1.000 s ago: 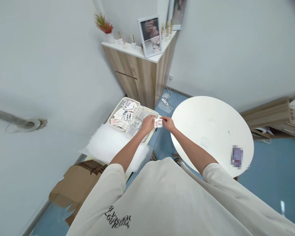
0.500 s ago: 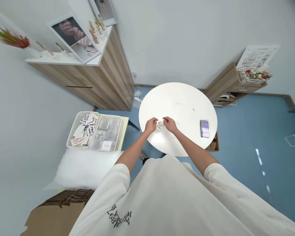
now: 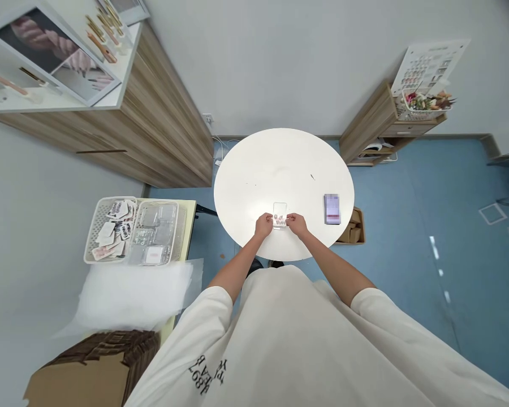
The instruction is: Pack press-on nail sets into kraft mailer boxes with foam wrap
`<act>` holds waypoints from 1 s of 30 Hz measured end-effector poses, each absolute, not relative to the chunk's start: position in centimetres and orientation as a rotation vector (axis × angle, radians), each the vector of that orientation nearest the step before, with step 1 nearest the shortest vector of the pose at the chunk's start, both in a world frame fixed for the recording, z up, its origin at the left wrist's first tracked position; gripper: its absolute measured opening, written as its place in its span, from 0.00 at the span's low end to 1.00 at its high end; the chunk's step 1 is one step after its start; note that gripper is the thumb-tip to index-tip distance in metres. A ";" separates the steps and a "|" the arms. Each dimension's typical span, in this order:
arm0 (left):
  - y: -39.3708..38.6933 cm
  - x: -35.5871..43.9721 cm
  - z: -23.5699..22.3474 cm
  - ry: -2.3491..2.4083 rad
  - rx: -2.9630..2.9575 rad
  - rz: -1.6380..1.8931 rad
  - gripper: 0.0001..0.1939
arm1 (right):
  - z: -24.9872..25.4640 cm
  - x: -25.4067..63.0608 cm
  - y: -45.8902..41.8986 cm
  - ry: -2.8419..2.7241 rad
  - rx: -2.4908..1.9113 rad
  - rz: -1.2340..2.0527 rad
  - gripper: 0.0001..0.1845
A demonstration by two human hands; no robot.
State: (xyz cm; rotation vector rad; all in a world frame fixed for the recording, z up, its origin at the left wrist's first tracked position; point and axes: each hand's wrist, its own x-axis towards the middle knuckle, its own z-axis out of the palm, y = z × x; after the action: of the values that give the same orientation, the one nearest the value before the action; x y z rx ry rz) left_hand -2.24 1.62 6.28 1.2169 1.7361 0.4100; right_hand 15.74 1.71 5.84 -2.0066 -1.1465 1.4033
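Clear case (image 3: 280,207), long axis pointing away from wearer, red-patterned card (image 3: 280,221) near end, pinched btwn L hand (image 3: 263,225) & R hand (image 3: 297,224).

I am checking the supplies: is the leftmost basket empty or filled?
Filled, not empty: many loose cards lie overlapping inside the basket.

White short-sleeved top (image 3: 297,339), black lettering (image 3: 207,373), apparently dark shoes (image 3: 275,264)

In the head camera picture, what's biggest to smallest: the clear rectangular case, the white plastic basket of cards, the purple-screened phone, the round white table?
1. Table
2. Basket
3. Phone and case: they look too alike to rank.
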 end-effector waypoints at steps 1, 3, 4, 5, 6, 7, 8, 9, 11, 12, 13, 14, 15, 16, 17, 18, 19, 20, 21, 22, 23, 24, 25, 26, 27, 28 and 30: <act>1.4 -2.1 6.0 1.734 1.210 0.395 0.14 | 5.7 15.9 1.6 -1.143 -2.033 1.384 0.16; 1.1 -2.1 5.4 1.730 1.192 0.362 0.15 | 5.2 16.2 1.3 -1.135 -2.082 1.345 0.15; 0.9 -2.2 5.0 1.724 1.180 0.346 0.16 | 4.9 16.3 1.2 -1.130 -2.103 1.334 0.14; 0.7 -2.2 4.6 1.713 1.170 0.335 0.18 | 4.6 16.3 1.1 -1.127 -2.120 1.328 0.14; 0.6 -2.3 4.2 1.696 1.162 0.326 0.20 | 4.2 16.4 1.1 -1.126 -2.135 1.327 0.14; 0.4 -2.4 3.9 1.676 1.155 0.320 0.21 | 3.8 16.4 1.1 -1.129 -2.149 1.330 0.14; 0.3 -2.4 3.5 1.656 1.149 0.315 0.22 | 3.4 16.3 1.0 -1.138 -2.159 1.336 0.15; 0.2 -2.5 3.3 1.635 1.144 0.312 0.23 | 3.0 16.3 1.0 -1.150 -2.167 1.343 0.15; 0.1 -2.5 2.8 1.594 1.126 0.304 0.24 | 2.3 16.1 1.1 -1.180 -2.179 1.350 0.15; 0.1 -2.6 2.7 1.574 1.113 0.303 0.24 | 2.0 16.0 1.1 -1.196 -2.183 1.350 0.15; 0.1 -2.6 2.5 1.558 1.101 0.303 0.25 | 1.8 15.9 1.1 -1.210 -2.186 1.348 0.15; 0.1 -2.6 2.3 1.547 1.090 0.303 0.25 | 1.6 15.8 1.2 -1.220 -2.191 1.345 0.15; 0.2 -2.6 2.2 1.540 1.082 0.303 0.25 | 1.5 15.7 1.2 -1.228 -2.197 1.340 0.14; 0.3 -2.7 2.1 1.534 1.075 0.301 0.25 | 1.4 15.6 1.2 -1.232 -2.202 1.336 0.14; 0.4 -2.8 1.9 1.529 1.070 0.298 0.25 | 1.3 15.5 1.2 -1.232 -2.207 1.332 0.14; 0.5 -2.8 1.9 1.523 1.066 0.295 0.25 | 1.3 15.4 1.2 -1.227 -2.209 1.331 0.14; 0.6 -2.9 1.8 1.519 1.063 0.291 0.25 | 1.2 15.4 1.2 -1.219 -2.212 1.333 0.15; 0.7 -3.0 1.8 1.515 1.060 0.286 0.25 | 1.2 15.4 1.1 -1.210 -2.212 1.340 0.15; 0.8 -3.1 1.8 1.512 1.058 0.281 0.25 | 1.2 15.4 1.1 -1.200 -2.213 1.348 0.16; 0.9 -3.1 1.8 1.511 1.055 0.275 0.25 | 1.1 15.4 1.1 -1.192 -2.214 1.355 0.16; 1.0 -3.2 1.9 1.512 1.051 0.272 0.25 | 1.1 15.5 1.1 -1.186 -2.212 1.358 0.17; 1.2 -3.2 2.0 1.515 1.048 0.273 0.25 | 1.0 15.6 1.1 -1.182 -2.210 1.358 0.17; 1.3 -3.3 2.0 1.519 1.046 0.276 0.25 | 1.0 15.7 1.2 -1.180 -2.205 1.358 0.17; 1.6 -3.3 2.1 1.524 1.045 0.281 0.25 | 0.9 15.9 1.4 -1.177 -2.196 1.356 0.17; 1.8 -3.4 2.2 1.531 1.042 0.287 0.25 | 0.9 16.0 1.6 -1.174 -2.186 1.352 0.17; 2.1 -3.4 2.2 1.536 1.037 0.294 0.25 | 0.9 16.2 1.9 -1.168 -2.175 1.345 0.17; 2.9 -3.5 2.1 1.541 1.024 0.308 0.26 | 0.8 16.4 2.7 -1.142 -2.147 1.324 0.18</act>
State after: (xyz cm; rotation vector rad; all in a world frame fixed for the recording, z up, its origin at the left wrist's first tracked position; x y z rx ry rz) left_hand -3.47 2.93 2.13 1.0240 1.5410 0.3085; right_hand 16.38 2.71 0.79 -2.1468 -1.1424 1.3239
